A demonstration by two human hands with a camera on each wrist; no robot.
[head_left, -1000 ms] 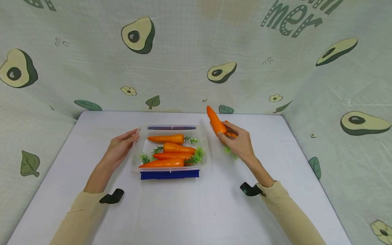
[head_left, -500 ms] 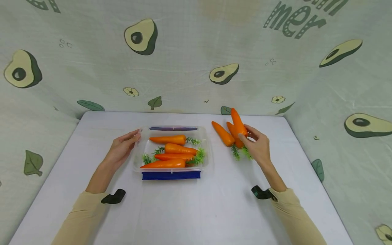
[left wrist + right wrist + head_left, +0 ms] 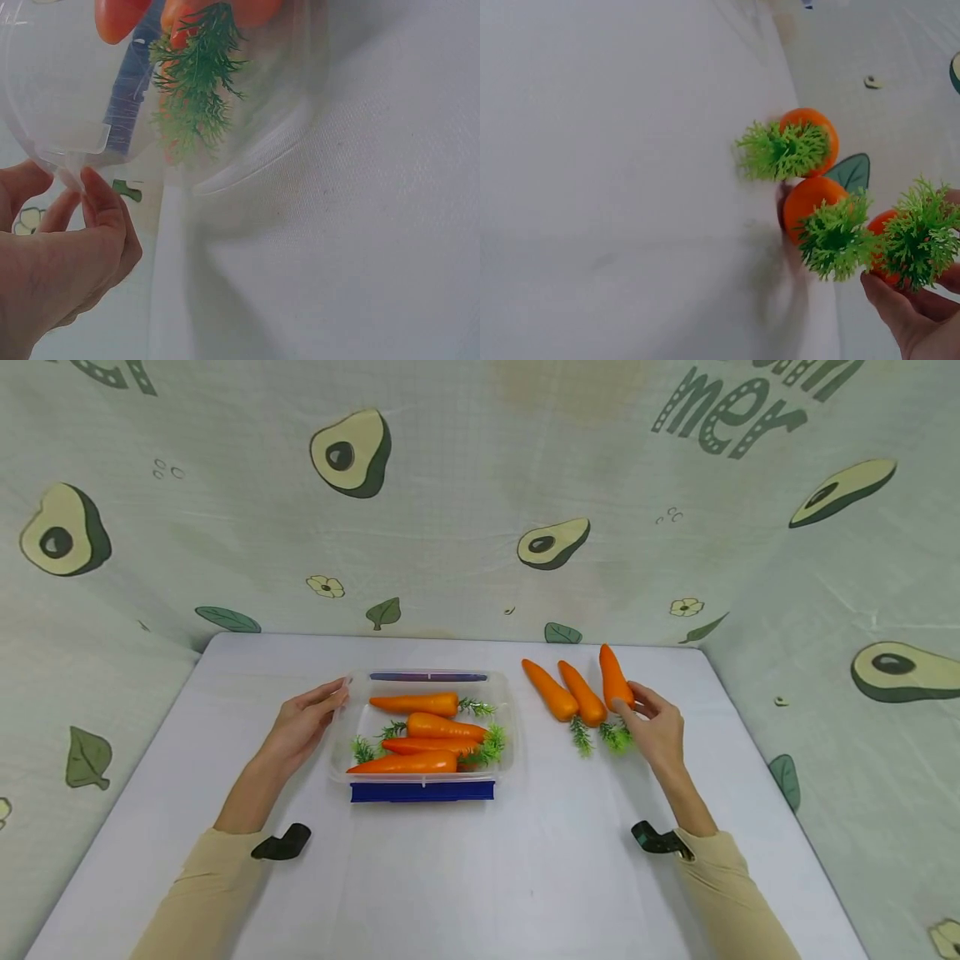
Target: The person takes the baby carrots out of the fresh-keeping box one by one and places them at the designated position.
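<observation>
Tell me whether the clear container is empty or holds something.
Holding something: the head view shows at least four carrots lying inside the clear container.

One box (image 3: 506,700), two clips (image 3: 422,791), two hands (image 3: 298,725), two sleeves (image 3: 197,893), one tabletop (image 3: 480,881). Three carrots (image 3: 551,692) are outside the box; at least four are inside, where overlap hides the exact number.

- Head cam: soft, even light on white table (image 3: 465,893); faint shadows inside both sleeves (image 3: 198,893); small highlights on carrots (image 3: 416,703).
- Cloth prints (image 3: 906,671) nr R edge look stretched.
- L wrist cam: dim, hazy; clear box (image 3: 64,90) milky, broad shadow below.
- R wrist cam: dim, grey, slightly blurry; fuzzy shadows by carrots.
</observation>
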